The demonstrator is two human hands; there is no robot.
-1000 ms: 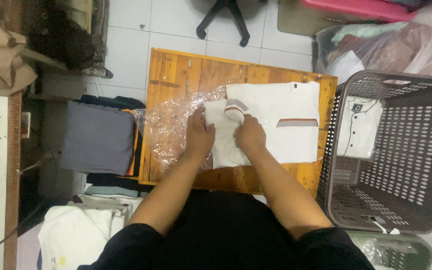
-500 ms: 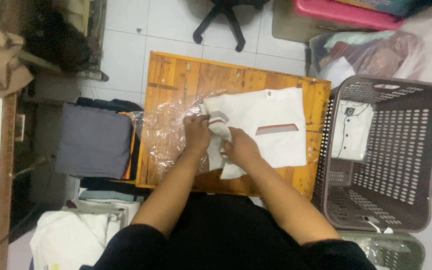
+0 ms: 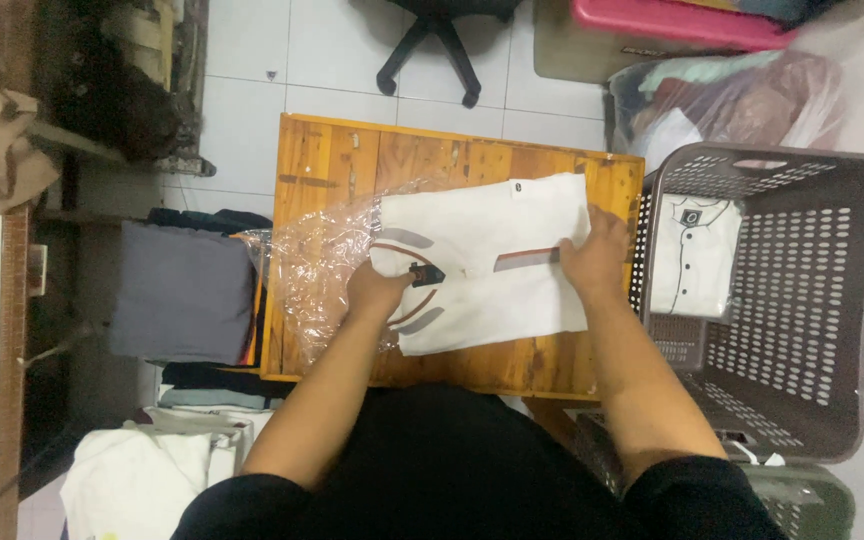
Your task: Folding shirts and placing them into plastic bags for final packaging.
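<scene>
Fingers of the left hand [image 3: 377,292] pinch the collar end of a folded white shirt [image 3: 487,262] at the clear plastic bag [image 3: 327,262], while the right hand [image 3: 594,257] presses its far edge flat on the wooden desk [image 3: 352,165].

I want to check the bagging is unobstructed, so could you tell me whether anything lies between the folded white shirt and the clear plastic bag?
Nothing visible does. The folded white shirt lies on the wooden table with its left end at the clear plastic bag. The left hand presses that end; the right hand holds the other.
</scene>
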